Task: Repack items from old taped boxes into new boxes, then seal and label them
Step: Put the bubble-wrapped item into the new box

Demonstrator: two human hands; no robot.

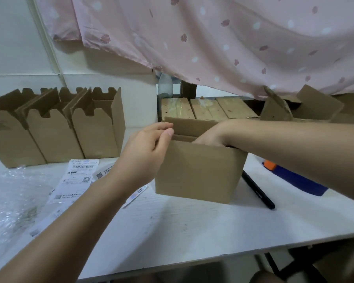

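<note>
A brown cardboard box stands open on the white table, slightly right of centre. My left hand pinches the box's upper left corner, thumb and fingers curled on the flap edge. My right hand reaches down inside the box from the right; its fingers are hidden by the box wall. Three empty new boxes stand open in a row at the back left. Printed shipping labels lie flat on the table in front of them.
Bubble wrap covers the left table area. A black pen lies right of the box, beside a blue and orange tool. Taped boxes and torn cardboard sit behind, under a pink curtain.
</note>
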